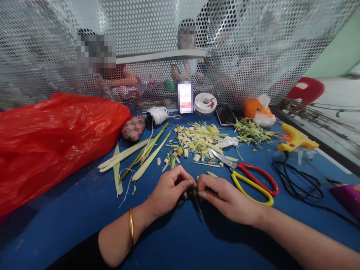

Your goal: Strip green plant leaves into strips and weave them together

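Observation:
In the middle of the blue table, my left hand [171,189] and my right hand [222,195] meet with fingertips pinched close together. Between them is a small green plant piece [192,194] with thin dark strands hanging below; the fingers cover much of it. Both hands have their fingers closed on this piece. A pair of scissors [239,168] with one red and one yellow handle lies partly open just beyond my right hand. Past my fingertips is a heap of cut pale-green leaf scraps [197,138]. Long leaf strips [150,157] lie to the left of it.
A red plastic bag [62,138] fills the left side. White string [158,115], a ribbon spool [206,103] and a lit phone [185,97] stand at the back. At right are a yellow glue gun [299,138] with black cord and green trimmings [250,131]. A perforated metal screen [152,30] rises behind.

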`<state>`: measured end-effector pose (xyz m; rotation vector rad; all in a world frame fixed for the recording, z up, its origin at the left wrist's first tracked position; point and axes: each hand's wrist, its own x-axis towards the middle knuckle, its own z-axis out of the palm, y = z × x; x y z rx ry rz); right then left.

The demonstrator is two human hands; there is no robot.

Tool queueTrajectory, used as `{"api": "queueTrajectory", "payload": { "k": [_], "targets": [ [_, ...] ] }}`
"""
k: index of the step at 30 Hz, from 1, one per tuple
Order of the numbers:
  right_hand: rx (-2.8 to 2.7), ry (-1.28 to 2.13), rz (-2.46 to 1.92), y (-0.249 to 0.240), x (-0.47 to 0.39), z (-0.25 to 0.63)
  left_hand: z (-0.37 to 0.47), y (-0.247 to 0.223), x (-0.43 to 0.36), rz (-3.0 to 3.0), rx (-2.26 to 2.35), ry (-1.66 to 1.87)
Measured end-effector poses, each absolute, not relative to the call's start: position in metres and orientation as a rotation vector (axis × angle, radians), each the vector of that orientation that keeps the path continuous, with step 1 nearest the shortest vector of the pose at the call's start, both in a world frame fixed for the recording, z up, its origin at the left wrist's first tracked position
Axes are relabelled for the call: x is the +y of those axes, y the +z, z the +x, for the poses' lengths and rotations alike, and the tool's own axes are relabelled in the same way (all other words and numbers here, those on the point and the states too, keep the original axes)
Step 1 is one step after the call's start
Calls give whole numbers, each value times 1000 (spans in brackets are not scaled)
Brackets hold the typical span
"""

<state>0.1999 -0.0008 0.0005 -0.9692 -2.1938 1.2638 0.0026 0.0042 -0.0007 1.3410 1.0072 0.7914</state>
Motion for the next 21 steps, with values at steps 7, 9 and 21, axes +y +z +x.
{"api": "queueTrajectory", "payload": {
  "k": [7,9,21],
  "targets": [
    [-2333,1079,-886,2,-1,201,2,-9,3,1474,1029,749],
    [-2385,1020,-870,3,-2,201,1,-10,3,1553,1088,739],
    [-2480,958,-874,10,-3,197,3,-1,3,1743,1242,647]
  ]
}}
